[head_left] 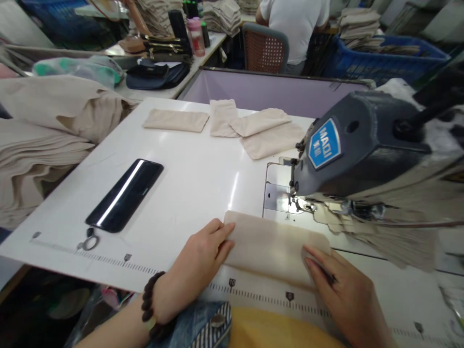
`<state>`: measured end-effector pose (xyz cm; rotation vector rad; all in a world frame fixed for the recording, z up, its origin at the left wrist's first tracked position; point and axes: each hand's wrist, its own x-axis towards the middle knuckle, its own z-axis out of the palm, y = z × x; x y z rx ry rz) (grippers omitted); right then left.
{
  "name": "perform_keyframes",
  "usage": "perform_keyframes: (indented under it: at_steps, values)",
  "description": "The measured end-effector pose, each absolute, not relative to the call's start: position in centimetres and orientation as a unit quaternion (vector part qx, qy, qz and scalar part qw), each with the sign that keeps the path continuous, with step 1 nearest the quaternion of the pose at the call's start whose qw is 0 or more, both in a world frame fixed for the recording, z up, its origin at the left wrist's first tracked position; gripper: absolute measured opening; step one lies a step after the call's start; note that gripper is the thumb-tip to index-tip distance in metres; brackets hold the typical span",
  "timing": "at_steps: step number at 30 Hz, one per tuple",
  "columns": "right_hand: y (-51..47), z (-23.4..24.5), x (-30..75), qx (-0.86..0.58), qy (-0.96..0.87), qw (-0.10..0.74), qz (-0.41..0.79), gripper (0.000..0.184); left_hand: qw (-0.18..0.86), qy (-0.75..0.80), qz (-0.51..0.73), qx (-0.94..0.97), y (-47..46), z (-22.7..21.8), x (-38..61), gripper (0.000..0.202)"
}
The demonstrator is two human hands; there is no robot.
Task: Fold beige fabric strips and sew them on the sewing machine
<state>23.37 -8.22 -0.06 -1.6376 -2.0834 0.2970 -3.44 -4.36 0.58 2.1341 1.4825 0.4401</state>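
A folded beige fabric piece (271, 246) lies on the white table in front of the sewing machine (362, 140). My left hand (206, 256), with a dark bead bracelet at the wrist, pinches the fabric's left edge between thumb and fingers. At the other end, my right hand (340, 285) grips the right edge, thumb and forefinger closed on it. Something small and dark shows inside the right hand, too little to name. The fabric sits just below the needle plate (277, 195), apart from the presser foot (302, 205).
Several sewn beige pieces (264, 125) lie at the table's back. A black phone (125, 195) with a ring rests at the left. Fabric stacks (32, 159) flank the table, and more layers (395, 241) lie under the machine arm. Beyond are a person (295, 24), a chair (266, 48) and a blue crate (369, 65).
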Motion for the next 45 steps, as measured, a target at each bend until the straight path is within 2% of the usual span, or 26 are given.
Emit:
perform_keyframes:
  at_steps: [9, 15, 22, 28, 31, 34, 37, 41, 45]
  values:
    - [-8.2, 0.5, 22.8, -0.63, -0.715, 0.24, 0.188, 0.024, 0.209, 0.539, 0.165, 0.799, -4.1, -0.6, -4.0, 0.033]
    - [-8.2, 0.3, 22.8, -0.632, -0.707, 0.256, 0.188, 0.025, 0.186, 0.536, 0.168, 0.806, -4.1, -0.6, -4.0, 0.034]
    - [-7.7, 0.9, 22.6, -0.638, -0.704, 0.234, 0.208, 0.023, 0.179, 0.532, 0.183, 0.807, -4.0, -0.3, -3.8, 0.029]
    - [-8.2, 0.6, 23.8, -0.683, -0.689, 0.2, 0.139, 0.024, 0.156, 0.529, 0.151, 0.821, -4.1, -0.6, -3.8, 0.035]
    - [-8.3, 0.6, 24.1, -0.681, -0.696, 0.195, 0.122, 0.026, 0.111, 0.529, 0.12, 0.833, -4.0, -0.3, -3.6, 0.036]
    - [-8.0, 0.9, 24.1, -0.662, -0.727, 0.168, 0.075, 0.023, 0.048, 0.496, 0.128, 0.858, -3.7, 0.4, -3.3, 0.035]
    - [-7.6, 1.3, 24.0, -0.633, -0.761, 0.14, 0.038, 0.018, 0.047, 0.436, 0.129, 0.889, -3.2, 0.7, -3.0, 0.032]
    - [-7.9, 1.0, 24.1, -0.6, -0.783, 0.157, 0.038, 0.021, 0.079, 0.382, 0.093, 0.916, -2.9, 0.4, -3.0, 0.034]
    - [-8.3, 0.7, 23.9, -0.541, -0.821, 0.183, -0.004, 0.027, 0.055, 0.355, 0.088, 0.929, -2.6, 0.3, -2.8, 0.037]
